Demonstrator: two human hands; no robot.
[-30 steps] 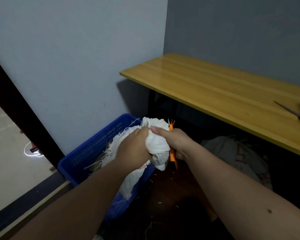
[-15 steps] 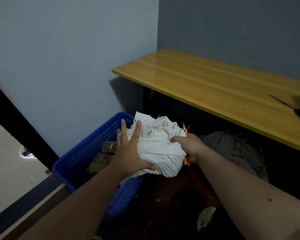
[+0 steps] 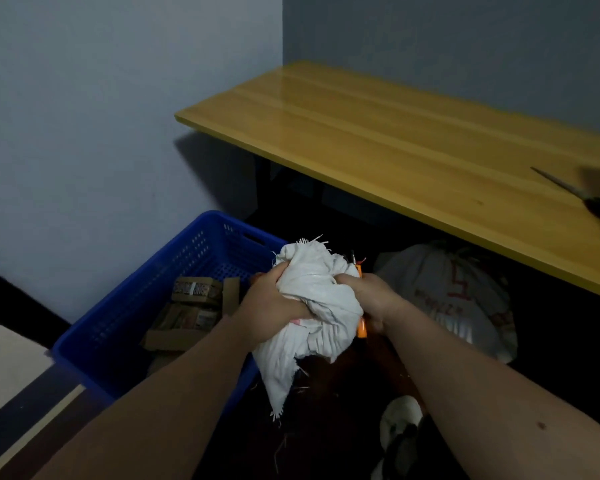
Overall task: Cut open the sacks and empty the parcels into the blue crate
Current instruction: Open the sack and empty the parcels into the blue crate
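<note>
My left hand (image 3: pixel 274 303) and right hand (image 3: pixel 368 299) both clenched the crumpled white sack (image 3: pixel 312 306); the right also held an orange cutter (image 3: pixel 361 329). The sack hung just beside the blue crate (image 3: pixel 118 327) at nine o'clock, parcels (image 3: pixel 187 306) inside. Another tied sack (image 3: pixel 447 299) lay at three o'clock under the table (image 3: pixel 395 140).
</note>
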